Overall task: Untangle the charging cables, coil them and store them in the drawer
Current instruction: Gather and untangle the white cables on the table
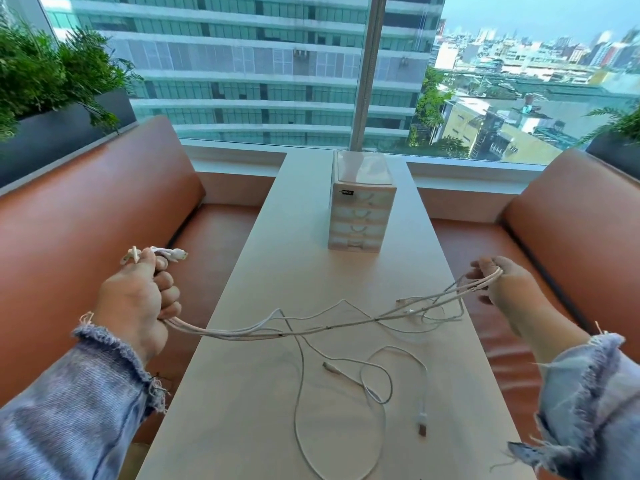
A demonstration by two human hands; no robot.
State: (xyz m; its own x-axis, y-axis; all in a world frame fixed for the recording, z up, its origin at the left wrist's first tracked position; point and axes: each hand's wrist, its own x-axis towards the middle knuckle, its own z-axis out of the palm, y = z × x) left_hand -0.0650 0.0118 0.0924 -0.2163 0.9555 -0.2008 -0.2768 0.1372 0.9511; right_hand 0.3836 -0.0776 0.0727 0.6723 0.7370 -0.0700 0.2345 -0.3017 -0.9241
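A bundle of white charging cables (311, 329) stretches across the table between both hands. My left hand (138, 299) is fisted around one end, with several plugs (173, 254) sticking out above the thumb. My right hand (502, 282) pinches the other end of the strands, held out past the table's right edge. Loose white cable loops (377, 382) hang down and lie on the tabletop, one ending in a USB plug (421, 422). A small white drawer unit (360, 206) with several shut drawers stands further back on the table.
The pale narrow table (242, 393) runs away from me to a window sill. Brown leather benches (86, 220) flank it on both sides. Dark planters with green plants (41, 77) sit behind the benches. A large window shows buildings outside.
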